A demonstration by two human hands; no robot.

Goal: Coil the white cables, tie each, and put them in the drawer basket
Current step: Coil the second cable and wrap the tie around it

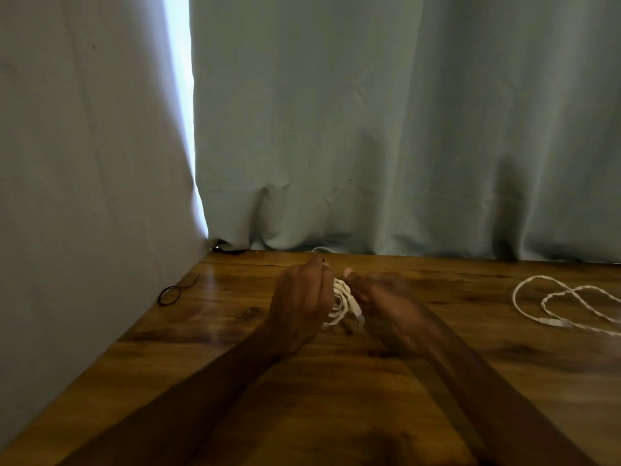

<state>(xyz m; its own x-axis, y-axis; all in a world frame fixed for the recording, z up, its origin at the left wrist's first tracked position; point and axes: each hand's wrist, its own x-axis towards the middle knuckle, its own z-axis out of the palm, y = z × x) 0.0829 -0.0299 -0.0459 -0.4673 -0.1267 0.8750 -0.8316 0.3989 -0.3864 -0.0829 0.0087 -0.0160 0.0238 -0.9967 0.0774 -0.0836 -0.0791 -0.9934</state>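
A coiled white cable (344,302) sits between my two hands above the wooden table (336,415), its plug end hanging down toward the surface. My left hand (300,302) wraps around the coil from the left, fingers closed on the loops. My right hand (383,294) touches the coil from the right, blurred, thumb raised. A second white cable (564,306) lies loose in open loops on the table at the far right. No drawer basket is in view.
A thin black tie (174,290) lies in a loop near the table's left edge. Grey-green curtains (403,129) hang along the back and left, with a bright gap of light between them.
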